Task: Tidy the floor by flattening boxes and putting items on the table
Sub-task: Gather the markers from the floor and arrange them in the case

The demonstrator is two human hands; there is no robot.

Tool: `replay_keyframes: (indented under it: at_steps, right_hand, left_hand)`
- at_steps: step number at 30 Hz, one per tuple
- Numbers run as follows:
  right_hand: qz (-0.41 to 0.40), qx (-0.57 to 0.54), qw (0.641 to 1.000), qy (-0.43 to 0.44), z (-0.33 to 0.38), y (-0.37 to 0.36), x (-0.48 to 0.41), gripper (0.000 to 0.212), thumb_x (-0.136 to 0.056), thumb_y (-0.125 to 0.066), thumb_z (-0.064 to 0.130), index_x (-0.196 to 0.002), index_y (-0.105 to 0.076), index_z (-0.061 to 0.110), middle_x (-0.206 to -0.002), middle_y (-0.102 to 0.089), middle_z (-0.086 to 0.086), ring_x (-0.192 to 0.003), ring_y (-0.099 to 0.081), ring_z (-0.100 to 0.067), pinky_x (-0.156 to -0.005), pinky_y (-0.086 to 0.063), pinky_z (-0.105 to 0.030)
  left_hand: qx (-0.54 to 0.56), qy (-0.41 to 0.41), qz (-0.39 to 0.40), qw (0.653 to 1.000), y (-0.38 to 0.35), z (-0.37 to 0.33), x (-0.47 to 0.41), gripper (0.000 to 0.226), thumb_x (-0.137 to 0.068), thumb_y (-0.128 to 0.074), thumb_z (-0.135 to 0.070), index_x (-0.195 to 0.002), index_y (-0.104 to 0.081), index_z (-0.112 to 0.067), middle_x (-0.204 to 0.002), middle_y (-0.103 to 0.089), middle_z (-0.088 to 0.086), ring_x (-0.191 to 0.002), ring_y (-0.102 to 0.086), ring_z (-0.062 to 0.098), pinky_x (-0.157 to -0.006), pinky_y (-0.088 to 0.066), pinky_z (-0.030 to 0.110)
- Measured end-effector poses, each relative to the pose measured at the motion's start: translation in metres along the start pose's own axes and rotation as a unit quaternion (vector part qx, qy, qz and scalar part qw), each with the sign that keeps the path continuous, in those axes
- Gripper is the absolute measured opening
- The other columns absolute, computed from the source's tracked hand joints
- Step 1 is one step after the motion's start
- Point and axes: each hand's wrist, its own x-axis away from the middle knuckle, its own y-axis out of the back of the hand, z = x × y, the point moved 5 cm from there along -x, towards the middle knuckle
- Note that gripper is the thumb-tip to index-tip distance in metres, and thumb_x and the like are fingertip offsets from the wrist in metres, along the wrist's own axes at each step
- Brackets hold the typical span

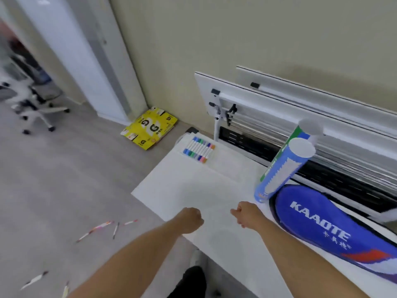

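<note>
A white table [193, 186] fills the middle. On it lie a pack of coloured markers [199, 149], a blue shuttlecock tube [281, 168], a green tube [300, 131] behind it, and a blue racket bag [326, 222]. My left hand [191, 219] hovers at the table's near edge, fingers curled, holding nothing that I can see. My right hand [245, 212] is over the table beside the blue tube, fingers also curled under. A flattened yellow box [150, 127] lies on the floor by the wall. Several loose markers [103, 229] are scattered on the floor at the left.
Folded white tables [279, 100] lean against the wall behind the table. A white office chair [36, 104] stands at the far left near a doorway. More markers [36, 280] lie at the lower left. My dark shoe [191, 280] shows under the table edge.
</note>
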Motion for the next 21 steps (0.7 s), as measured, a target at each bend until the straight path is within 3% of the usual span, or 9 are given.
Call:
replay_keyframes:
  at_steps: [4, 10, 14, 17, 19, 21]
  right_hand:
    - [0.051, 0.089, 0.991, 0.090, 0.092, -0.054, 0.021, 0.024, -0.089, -0.047, 0.039, -0.073, -0.048, 0.021, -0.087, -0.066, -0.002, -0.081, -0.064, -0.023, -0.070, -0.048, -0.030]
    - [0.109, 0.198, 0.954, 0.196, 0.232, -0.150, 0.068, 0.023, -0.081, -0.051, 0.039, -0.077, -0.057, 0.018, -0.090, -0.062, -0.002, -0.079, -0.057, -0.018, -0.068, -0.044, -0.030]
    - [0.113, 0.271, 0.921, 0.255, 0.316, -0.229, 0.096, 0.034, -0.086, -0.047, 0.035, -0.057, -0.038, 0.020, -0.061, -0.042, 0.003, -0.071, -0.046, -0.023, -0.051, -0.029, -0.027]
    - [0.117, 0.310, 0.902, 0.276, 0.372, -0.298, 0.117, 0.037, -0.089, -0.047, 0.030, -0.055, -0.040, 0.016, -0.056, -0.042, 0.003, -0.070, -0.048, -0.025, -0.048, -0.027, -0.026]
    - [0.119, 0.348, 0.884, 0.289, 0.406, -0.342, 0.132, 0.029, -0.088, -0.045, 0.030, -0.064, -0.052, 0.014, -0.069, -0.058, -0.002, -0.079, -0.058, -0.029, -0.056, -0.036, -0.025]
    - [0.120, 0.375, 0.865, 0.311, 0.437, -0.387, 0.143, 0.030, -0.087, -0.043, 0.031, -0.091, -0.065, 0.011, -0.098, -0.069, -0.010, -0.095, -0.064, -0.030, -0.069, -0.043, -0.027]
  left_hand:
    - [0.007, 0.095, -0.063, 0.994, -0.008, 0.089, 0.076, 0.036, -0.097, -0.040, -0.038, -0.108, -0.066, -0.016, -0.113, -0.066, 0.008, -0.103, -0.062, 0.028, -0.082, -0.049, 0.033]
    - [0.068, 0.205, -0.124, 0.968, -0.024, 0.217, 0.185, 0.047, -0.099, -0.028, -0.038, -0.105, -0.063, -0.007, -0.115, -0.063, 0.017, -0.104, -0.061, 0.035, -0.088, -0.048, 0.036]
    - [0.124, 0.262, -0.145, 0.946, -0.051, 0.309, 0.248, 0.045, -0.096, -0.033, -0.037, -0.105, -0.063, -0.004, -0.115, -0.062, 0.020, -0.103, -0.060, 0.037, -0.084, -0.048, 0.035]
    - [0.157, 0.292, -0.136, 0.933, -0.077, 0.382, 0.293, 0.040, -0.095, -0.037, -0.033, -0.103, -0.063, -0.004, -0.114, -0.061, 0.020, -0.102, -0.061, 0.037, -0.082, -0.049, 0.036]
    - [0.171, 0.316, -0.129, 0.924, -0.094, 0.429, 0.323, 0.037, -0.097, -0.037, -0.027, -0.107, -0.063, -0.004, -0.116, -0.061, 0.018, -0.104, -0.060, 0.037, -0.085, -0.050, 0.038]
    - [0.186, 0.335, -0.118, 0.916, -0.109, 0.472, 0.350, 0.032, -0.096, -0.037, -0.015, -0.112, -0.063, -0.005, -0.116, -0.061, 0.016, -0.105, -0.060, 0.036, -0.086, -0.051, 0.040]
